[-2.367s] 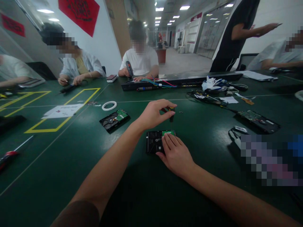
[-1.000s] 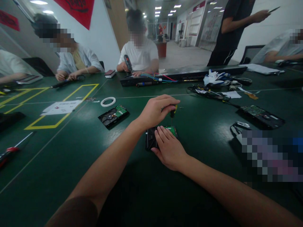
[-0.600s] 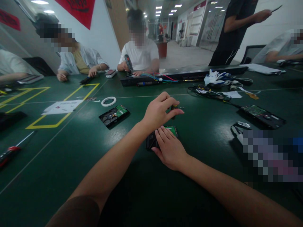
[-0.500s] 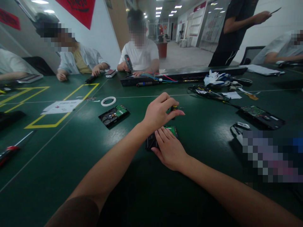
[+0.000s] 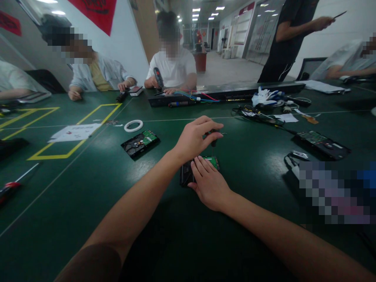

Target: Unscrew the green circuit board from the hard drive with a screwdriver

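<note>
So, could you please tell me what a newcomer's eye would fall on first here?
Probably the centre, where the left hand grips a small dark-handled screwdriver over a black, green-boarded hard drive that the right hand partly covers. Next, perhaps, the large red sign on the wall at upper left, or the white ring on the dark-green table.

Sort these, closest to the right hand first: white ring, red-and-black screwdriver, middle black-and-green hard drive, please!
Head view:
1. Middle black-and-green hard drive, under the right hand.
2. White ring, ahead and left.
3. Red-and-black screwdriver, far left.
</note>
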A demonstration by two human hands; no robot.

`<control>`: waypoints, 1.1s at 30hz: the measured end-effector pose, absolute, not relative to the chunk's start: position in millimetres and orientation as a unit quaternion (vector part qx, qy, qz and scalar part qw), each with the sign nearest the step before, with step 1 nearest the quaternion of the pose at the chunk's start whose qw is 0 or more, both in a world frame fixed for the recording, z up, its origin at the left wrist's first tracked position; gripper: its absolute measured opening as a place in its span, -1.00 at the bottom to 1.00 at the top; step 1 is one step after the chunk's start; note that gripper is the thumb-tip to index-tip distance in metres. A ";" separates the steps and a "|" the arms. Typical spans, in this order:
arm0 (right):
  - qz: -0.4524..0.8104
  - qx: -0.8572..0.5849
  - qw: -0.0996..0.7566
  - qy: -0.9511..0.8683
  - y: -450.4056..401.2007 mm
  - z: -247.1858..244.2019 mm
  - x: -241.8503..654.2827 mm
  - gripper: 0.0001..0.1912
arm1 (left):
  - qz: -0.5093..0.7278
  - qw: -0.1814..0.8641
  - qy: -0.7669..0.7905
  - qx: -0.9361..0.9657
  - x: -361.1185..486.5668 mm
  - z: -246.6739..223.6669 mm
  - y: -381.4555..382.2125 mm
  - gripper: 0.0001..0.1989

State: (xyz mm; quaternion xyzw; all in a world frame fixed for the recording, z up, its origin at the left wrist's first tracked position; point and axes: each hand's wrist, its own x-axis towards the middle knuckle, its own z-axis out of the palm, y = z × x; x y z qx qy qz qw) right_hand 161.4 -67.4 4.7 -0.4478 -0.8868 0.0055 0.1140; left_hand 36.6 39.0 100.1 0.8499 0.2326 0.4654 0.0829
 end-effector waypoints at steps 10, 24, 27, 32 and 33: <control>0.013 -0.452 0.113 -0.885 -69.8 11.0 161.0 -0.28 | 0.481 0.067 0.251 0.837 36.9 98.7 37.9 -0.81; 0.014 -0.447 0.121 -0.886 -67.9 5.3 162.0 -0.26 | 0.477 0.088 0.203 0.851 37.8 98.5 38.7 -0.85; 0.016 -0.446 0.120 -0.887 -68.5 6.8 161.9 -0.25 | 0.484 0.066 0.220 0.844 38.1 96.5 38.9 -0.81; 0.031 -0.457 0.115 -0.882 -68.5 8.8 160.8 -0.25 | 0.477 0.058 0.212 0.851 37.9 95.9 39.0 -0.77; 0.029 -0.457 0.115 -0.882 -68.4 8.5 160.7 -0.24 | 0.475 0.061 0.207 0.853 37.6 96.6 38.8 -0.78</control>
